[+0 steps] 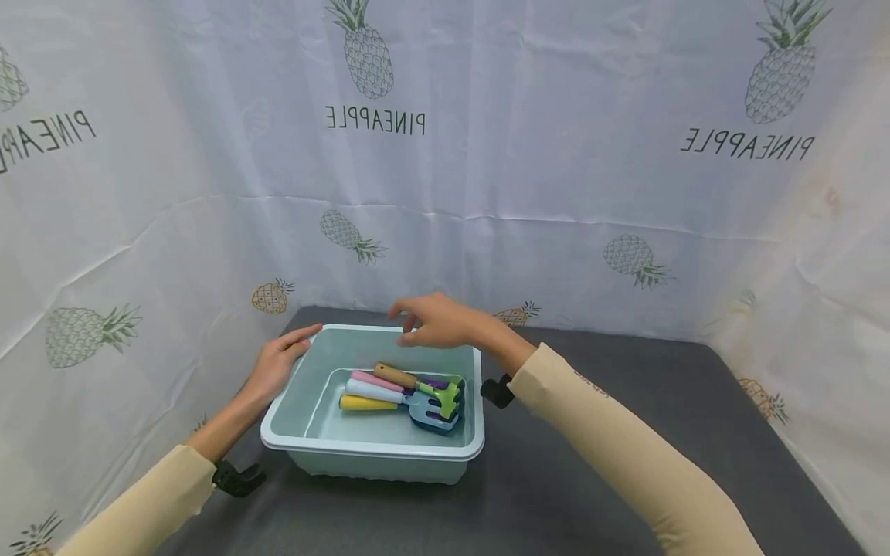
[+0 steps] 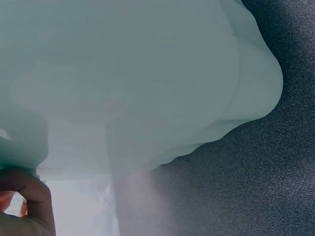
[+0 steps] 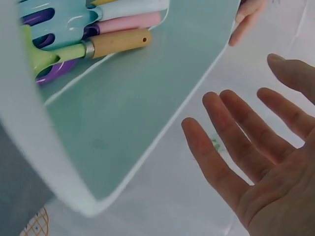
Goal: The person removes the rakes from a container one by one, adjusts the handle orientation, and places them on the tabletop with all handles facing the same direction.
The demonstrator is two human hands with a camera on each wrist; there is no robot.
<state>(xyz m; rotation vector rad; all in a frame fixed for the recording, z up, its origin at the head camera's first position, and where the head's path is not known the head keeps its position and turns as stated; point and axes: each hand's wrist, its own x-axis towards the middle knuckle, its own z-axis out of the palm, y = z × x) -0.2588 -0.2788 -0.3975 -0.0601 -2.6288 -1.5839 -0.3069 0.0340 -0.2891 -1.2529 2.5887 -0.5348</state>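
Observation:
A pale green plastic basin (image 1: 375,446) with a white rim stands on the dark table. My left hand (image 1: 276,363) grips its far left rim, and the left wrist view shows the basin's outer wall (image 2: 138,78) with curled fingers (image 2: 39,194) at the edge. Inside lie garden hand tools: a green rake (image 1: 447,398) with a wooden handle, a light blue fork (image 1: 424,407) with a pale handle, and others with pink and yellow handles, partly covered. My right hand (image 1: 438,320) hovers over the far right rim, fingers spread loosely, holding nothing.
The dark grey tabletop (image 1: 612,432) extends to the right of the basin. White curtains (image 1: 521,154) printed with pineapples hang close behind the table and along both sides.

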